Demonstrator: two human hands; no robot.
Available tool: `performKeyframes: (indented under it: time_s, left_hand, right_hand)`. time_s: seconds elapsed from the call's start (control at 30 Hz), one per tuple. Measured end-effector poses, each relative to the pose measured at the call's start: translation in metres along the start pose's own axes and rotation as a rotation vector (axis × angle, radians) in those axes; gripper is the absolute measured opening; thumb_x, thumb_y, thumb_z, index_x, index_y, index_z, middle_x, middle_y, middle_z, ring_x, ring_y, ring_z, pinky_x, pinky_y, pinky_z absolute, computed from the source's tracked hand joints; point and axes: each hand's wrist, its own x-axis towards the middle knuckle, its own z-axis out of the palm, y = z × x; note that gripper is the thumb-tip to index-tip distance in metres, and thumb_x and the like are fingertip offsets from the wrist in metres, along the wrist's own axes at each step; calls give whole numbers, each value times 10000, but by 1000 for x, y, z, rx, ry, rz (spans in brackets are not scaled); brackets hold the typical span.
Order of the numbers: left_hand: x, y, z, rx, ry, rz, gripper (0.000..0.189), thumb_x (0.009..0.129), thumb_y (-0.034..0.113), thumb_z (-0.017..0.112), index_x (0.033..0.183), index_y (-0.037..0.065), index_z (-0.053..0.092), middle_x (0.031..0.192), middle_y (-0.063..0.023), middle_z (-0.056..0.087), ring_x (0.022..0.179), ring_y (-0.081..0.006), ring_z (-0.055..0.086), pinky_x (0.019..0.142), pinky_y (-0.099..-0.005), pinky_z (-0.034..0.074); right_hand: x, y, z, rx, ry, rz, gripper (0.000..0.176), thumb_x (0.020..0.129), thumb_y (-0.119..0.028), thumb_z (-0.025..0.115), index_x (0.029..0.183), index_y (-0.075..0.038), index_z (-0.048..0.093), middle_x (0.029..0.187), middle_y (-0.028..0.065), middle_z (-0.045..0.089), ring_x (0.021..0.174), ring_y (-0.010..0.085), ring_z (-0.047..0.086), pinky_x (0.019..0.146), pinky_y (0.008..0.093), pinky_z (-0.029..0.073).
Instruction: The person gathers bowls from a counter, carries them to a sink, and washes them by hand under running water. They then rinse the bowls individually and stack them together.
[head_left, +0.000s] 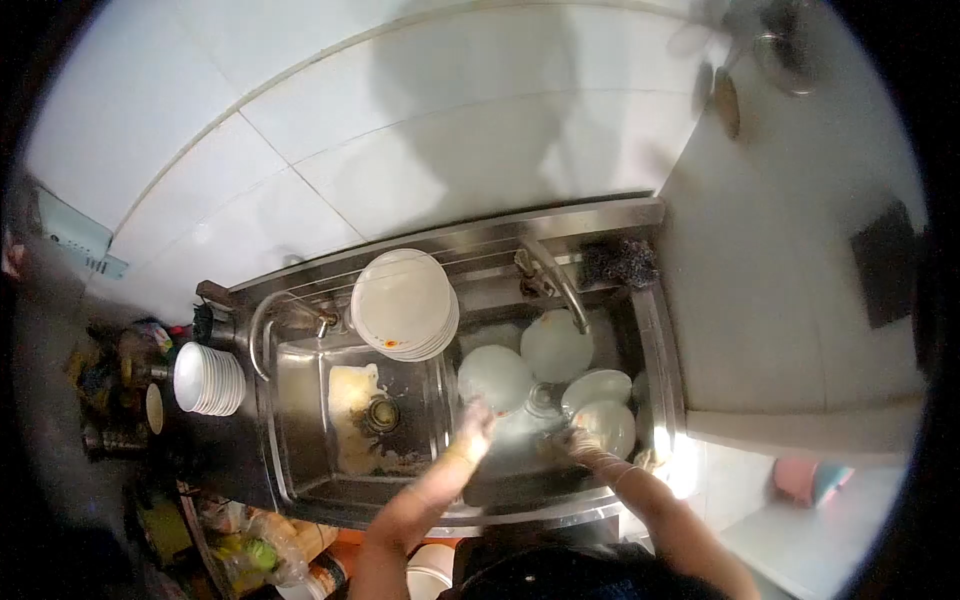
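In the right basin of a steel double sink (655, 350), several white plates lie in cloudy water. My left hand (476, 428) reaches to the lower rim of a round plate (495, 376); its fingers are smeared by motion. My right hand (588, 446) is closed beside the plate at the front right (608, 424), its fingertips turned toward the middle of the basin. What those fingers hold, I cannot tell. Another plate (598, 388) leans just behind that one, and a further plate (557, 343) lies under the tap (560, 285).
A stack of white plates (400, 300) with a food stain stands at the divider's back. The left basin (300, 420) holds a yellowish foamy patch (352, 400) by its drain. Stacked white bowls (210, 380) stand farther left. A dark scrubber (620, 262) sits in the back right corner.
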Motion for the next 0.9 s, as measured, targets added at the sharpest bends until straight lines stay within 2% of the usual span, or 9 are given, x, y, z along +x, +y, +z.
performKeyframes:
  time_s: [0.07, 0.27, 0.33, 0.43, 0.6, 0.67, 0.77, 0.83, 0.9]
  left_hand:
    - [24, -31, 9, -8, 110, -128, 292, 825, 184, 469, 1111, 137, 431, 862, -89, 527, 637, -147, 495, 441, -231, 390]
    - [231, -140, -66, -379, -332, 36, 176, 840, 227, 426, 866, 77, 513, 569, -68, 507, 402, -189, 437, 359, -297, 369]
    - [227, -144, -66, -279, -179, 144, 179, 824, 195, 437, 932, 61, 488, 647, -87, 522, 467, -194, 467, 409, -299, 394]
    - [200, -143, -65, 150, 188, 199, 255, 801, 146, 454, 1032, 38, 451, 765, -115, 543, 564, -202, 513, 485, -303, 433]
    - [158, -162, -73, 283, 191, 212, 411, 760, 85, 484, 1155, 1, 410, 914, -152, 572, 699, -216, 574, 599, -311, 483]
    - [133, -157, -66, 198, 58, 167, 415, 740, 92, 498, 1136, -10, 428, 898, -149, 573, 709, -226, 576, 626, -316, 480]
    - [114, -150, -65, 41, -158, 105, 422, 711, 102, 520, 1108, -26, 456, 875, -144, 574, 725, -241, 578, 668, -323, 476]
    - [112, -150, -68, -18, -279, 88, 428, 691, 108, 534, 1089, -36, 474, 859, -141, 574, 736, -250, 580, 695, -328, 473]
    - [133, -168, -89, -26, -400, 104, 384, 701, 118, 510, 1054, -32, 487, 857, -138, 569, 749, -252, 572, 702, -332, 469]
  right_hand:
    - [9, 2, 5, 166, 13, -15, 411, 720, -379, 586, 970, -53, 588, 873, 112, 613, 830, 241, 572, 775, 341, 443]
    - [15, -64, -67, 1475, 8, 174, 351, 753, -204, 583, 1038, -6, 533, 953, 106, 593, 881, 214, 557, 776, 329, 439]
    - [29, -84, -69, 1697, 186, 171, 378, 760, -169, 579, 1086, 4, 502, 1007, 113, 579, 925, 224, 545, 782, 330, 434]
    - [47, -111, -66, 1273, 209, 39, 529, 754, -207, 588, 1205, -11, 394, 1078, 155, 542, 996, 281, 508, 809, 364, 418]
    - [90, -123, -22, 155, 313, -133, 524, 764, -280, 543, 1217, -63, 394, 1089, 155, 536, 992, 320, 511, 837, 376, 412]
    - [121, -123, 20, 402, -29, 192, 474, 777, -300, 510, 1193, -86, 437, 1111, 137, 529, 1024, 269, 508, 877, 337, 394]
    - [87, -137, 1, 912, -197, -33, 460, 791, -325, 491, 1184, -88, 453, 1146, 138, 508, 1046, 231, 497, 907, 329, 372]
    - [59, -125, -12, 133, 28, -587, 435, 813, -357, 470, 1164, -102, 490, 1136, 145, 523, 1011, 236, 518, 899, 342, 384]
    - [10, -152, -97, 142, -355, -319, 424, 816, -362, 471, 1157, -113, 504, 1102, 156, 544, 976, 255, 539, 882, 351, 400]
